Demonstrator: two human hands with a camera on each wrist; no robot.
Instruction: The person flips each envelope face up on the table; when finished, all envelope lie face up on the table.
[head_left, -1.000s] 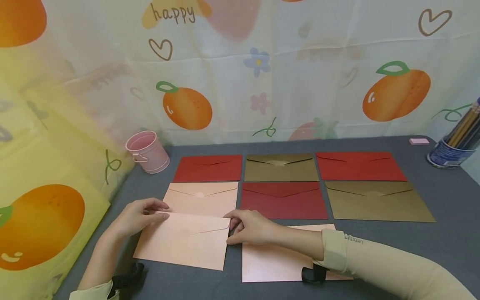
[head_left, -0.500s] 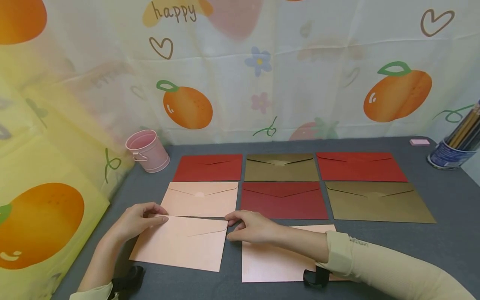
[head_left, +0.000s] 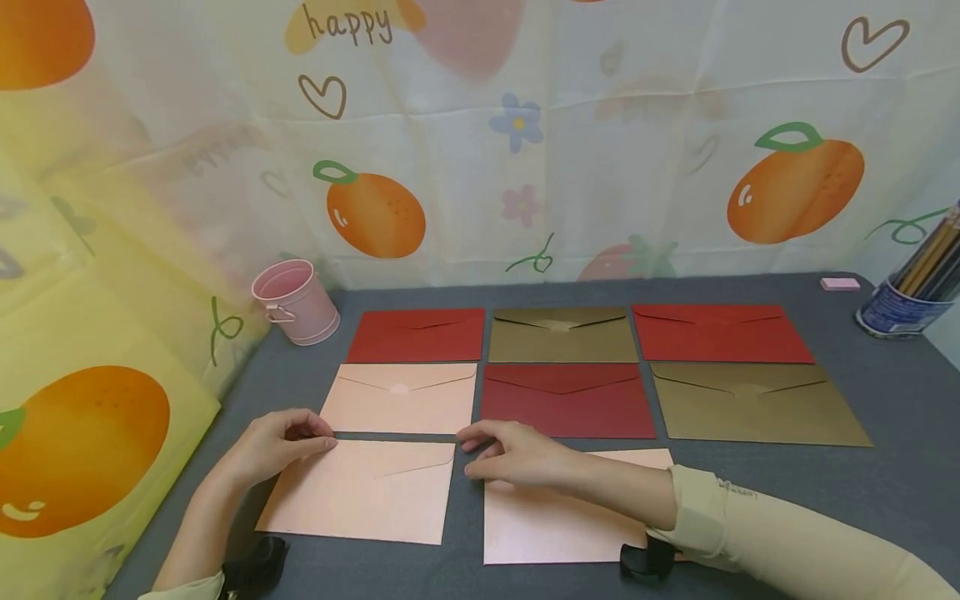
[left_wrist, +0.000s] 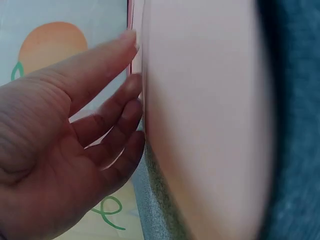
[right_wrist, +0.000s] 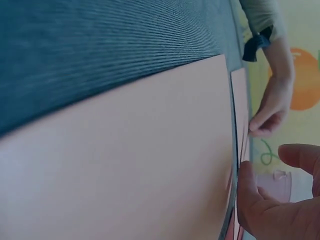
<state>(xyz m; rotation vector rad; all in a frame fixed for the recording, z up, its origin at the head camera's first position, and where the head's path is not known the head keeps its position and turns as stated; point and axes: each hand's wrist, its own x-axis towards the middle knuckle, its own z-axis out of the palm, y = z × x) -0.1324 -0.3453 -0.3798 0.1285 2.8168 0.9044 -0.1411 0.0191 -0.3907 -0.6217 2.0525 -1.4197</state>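
Note:
A pale pink envelope [head_left: 360, 492] lies on the dark table at the front left, slightly askew. My left hand [head_left: 273, 446] is at its upper left corner, fingertips on or just beside the edge. In the left wrist view the thumb and loosely bent fingers [left_wrist: 120, 107] stand apart with nothing pinched between them. My right hand [head_left: 517, 454] hovers just off the envelope's upper right corner, thumb and fingers spread. Beneath my right forearm lies another pale pink envelope [head_left: 555, 525], partly covered by the arm.
Behind lie two rows of envelopes: pink [head_left: 405, 408], dark red [head_left: 566, 417] and gold [head_left: 757, 417] in the nearer row, red [head_left: 420, 337], gold [head_left: 558, 342] and red [head_left: 720, 337] behind. A pink bucket [head_left: 300, 308], pen holder [head_left: 900, 308] and pink eraser [head_left: 838, 284] stand at the back.
The front left envelope has come down toward me and now lies flat, apart from the pink one behind. My right hand has let go of its corner and drawn slightly right; my left fingers have loosened.

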